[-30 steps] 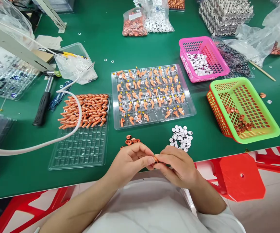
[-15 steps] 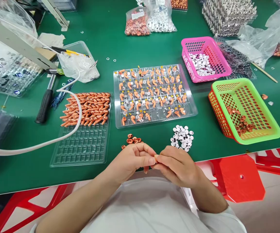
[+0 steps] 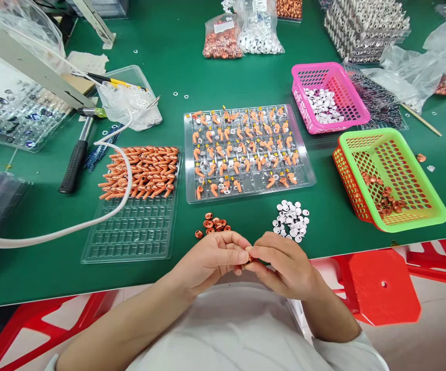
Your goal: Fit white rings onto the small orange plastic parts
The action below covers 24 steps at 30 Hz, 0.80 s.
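Note:
My left hand (image 3: 217, 260) and my right hand (image 3: 286, 263) meet at the table's front edge, fingertips pinched together on a small copper-coloured part (image 3: 250, 259). Most of that part is hidden by the fingers. Just beyond my left hand lies a loose group of copper-coloured round pieces (image 3: 215, 224). White discs (image 3: 291, 220), some with black marks, are scattered beyond my right hand. Farther back, a clear compartment tray (image 3: 253, 184) carries rows of curved orange pieces with small yellow and white bits.
At left, another clear tray (image 3: 130, 232) is half filled with copper-coloured pieces, a white cable (image 3: 129, 180) crossing it. A hammer (image 3: 76, 159) lies beyond. On the right stand a pink basket (image 3: 358, 111) of white discs and a green basket (image 3: 431, 206) of copper-coloured pieces. A red stool (image 3: 385, 299) stands below.
The fingers have shifted slightly around the small part, and a little more of it shows between them. The whole view has moved slightly; the things on the table have stayed put.

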{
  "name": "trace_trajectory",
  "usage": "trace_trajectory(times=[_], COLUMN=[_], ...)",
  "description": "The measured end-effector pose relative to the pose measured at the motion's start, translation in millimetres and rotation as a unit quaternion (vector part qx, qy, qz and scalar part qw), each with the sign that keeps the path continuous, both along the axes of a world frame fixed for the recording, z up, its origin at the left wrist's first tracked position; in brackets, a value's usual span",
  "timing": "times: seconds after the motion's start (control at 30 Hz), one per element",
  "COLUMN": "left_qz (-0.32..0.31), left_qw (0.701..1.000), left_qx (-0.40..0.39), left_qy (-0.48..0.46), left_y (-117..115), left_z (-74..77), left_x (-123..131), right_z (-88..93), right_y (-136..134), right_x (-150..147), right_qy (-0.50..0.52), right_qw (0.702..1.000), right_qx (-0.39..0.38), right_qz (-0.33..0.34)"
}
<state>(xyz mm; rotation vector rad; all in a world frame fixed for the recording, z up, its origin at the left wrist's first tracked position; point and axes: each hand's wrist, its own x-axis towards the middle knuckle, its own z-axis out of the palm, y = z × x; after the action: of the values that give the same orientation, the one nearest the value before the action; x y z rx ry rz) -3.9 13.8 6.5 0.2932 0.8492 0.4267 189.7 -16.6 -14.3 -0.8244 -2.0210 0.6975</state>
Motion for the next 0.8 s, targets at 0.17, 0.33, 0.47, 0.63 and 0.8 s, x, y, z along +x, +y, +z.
trace_trajectory(times=[0.17,0.33,0.47,0.63,0.8], left_qz=[0.003,0.003,0.010,0.015,0.026], left_qw=[1.000,1.000,1.000,0.999,0.998], left_qx=[0.009,0.006,0.002,0.001,-0.005], left_qy=[0.000,-0.004,-0.016,-0.047,-0.054], left_y=[0.3,0.5,-0.5,-1.9,-4.1], left_z=[-1.6,-3.8,-3.4,-0.4,-1.5], left_x=[-1.3,-3.6,-3.5,-1.9,-1.6], right_z=[-1.9,-2.8,-5.2,-7.4,-8.1], right_y=[0.9,1.7,0.2,-1.0,-1.8], right_x=[-6.2,-10.4,-12.9,-19.0,-21.8], right_qy=[0.049,0.070,0.084,0.113,0.107], right_qw=[0.998,0.996,0.993,0.988,0.990], right_qx=[-0.030,-0.055,-0.079,-0.093,-0.075], right_qz=[-0.024,-0.023,-0.037,-0.046,-0.060])
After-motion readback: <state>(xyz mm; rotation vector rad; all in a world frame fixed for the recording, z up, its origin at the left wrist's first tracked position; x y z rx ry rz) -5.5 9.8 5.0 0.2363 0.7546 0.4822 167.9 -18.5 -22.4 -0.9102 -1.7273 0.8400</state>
